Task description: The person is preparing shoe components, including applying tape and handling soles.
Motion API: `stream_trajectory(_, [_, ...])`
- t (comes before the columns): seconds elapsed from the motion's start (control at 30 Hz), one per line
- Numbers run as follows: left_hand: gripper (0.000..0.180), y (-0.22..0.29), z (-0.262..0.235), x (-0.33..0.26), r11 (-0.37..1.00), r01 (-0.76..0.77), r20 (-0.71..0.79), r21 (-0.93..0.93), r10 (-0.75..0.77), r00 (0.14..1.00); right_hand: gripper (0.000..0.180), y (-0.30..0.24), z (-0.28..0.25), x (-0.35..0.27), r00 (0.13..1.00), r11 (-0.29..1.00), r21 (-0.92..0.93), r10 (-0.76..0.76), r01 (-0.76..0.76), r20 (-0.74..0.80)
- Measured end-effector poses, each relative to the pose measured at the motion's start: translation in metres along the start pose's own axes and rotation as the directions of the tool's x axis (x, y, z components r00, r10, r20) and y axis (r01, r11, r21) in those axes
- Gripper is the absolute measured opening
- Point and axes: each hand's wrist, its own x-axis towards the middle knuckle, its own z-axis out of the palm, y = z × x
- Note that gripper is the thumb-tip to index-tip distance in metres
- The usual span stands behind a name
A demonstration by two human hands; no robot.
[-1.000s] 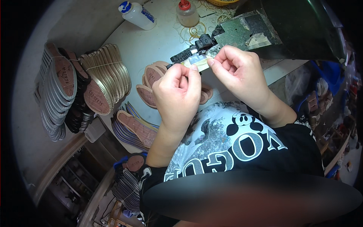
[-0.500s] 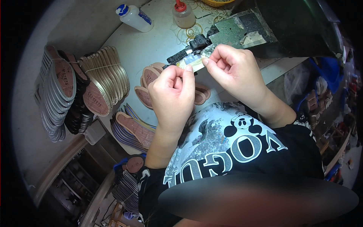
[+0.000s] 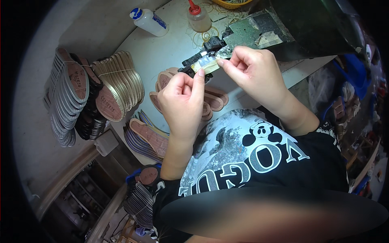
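My left hand is closed, thumb pressed against curled fingers, at the near left corner of a pale, tape-covered plate on a dark green machine. At the plate's right end my right hand is closed in a similar pinch. Whatever lies between the fingertips is too small or hidden to make out. Black machine parts stand just beyond the plate. Below the hands, several brown shoe soles lie on the white table, partly covered by my left hand.
Bundled silver soles and gold-edged soles lean at the left wall. A stack of striped-edge soles lies at the table's near left edge. Behind stand a white bottle, a red-capped bottle, loose rubber bands and a yellow basket.
The view has shifted slightly, moving the table and soles to the right in the picture. My left hand sits slightly farther from the right, showing more of the pale plate. Both hands stay closed.
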Motion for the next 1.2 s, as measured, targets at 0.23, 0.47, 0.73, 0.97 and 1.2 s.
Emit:
stream_trajectory(0.23, [0.019, -0.016, -0.004, -0.010, 0.755, -0.555, 0.025, 0.349, 0.584, 0.811, 0.014, 0.006, 0.005, -0.021, 0.933, 0.922, 0.138, -0.358, 0.360, -0.044])
stream_trajectory(0.47, [0.041, -0.021, 0.004, -0.023, 0.654, -0.528, 0.123, 0.542, 0.560, 0.819, 0.009, 0.017, 0.020, -0.028, 0.907, 0.906, 0.025, -0.422, 0.422, 0.008])
stream_trajectory(0.73, [0.040, -0.020, 0.008, -0.026, 0.659, -0.507, 0.068, 0.555, 0.572, 0.818, 0.006, 0.026, 0.014, -0.021, 0.874, 0.868, -0.110, -0.485, 0.485, 0.028])
stream_trajectory(0.97, [0.041, -0.015, 0.005, -0.027, 0.685, -0.421, 0.096, 0.595, 0.459, 0.883, 0.009, 0.029, 0.010, -0.023, 0.877, 0.878, -0.082, -0.477, 0.472, -0.055])
stream_trajectory(1.2, [0.043, -0.010, 0.010, -0.026, 0.625, -0.420, 0.117, 0.658, 0.466, 0.877, 0.008, 0.027, 0.012, -0.026, 0.881, 0.870, -0.177, -0.472, 0.460, -0.034])
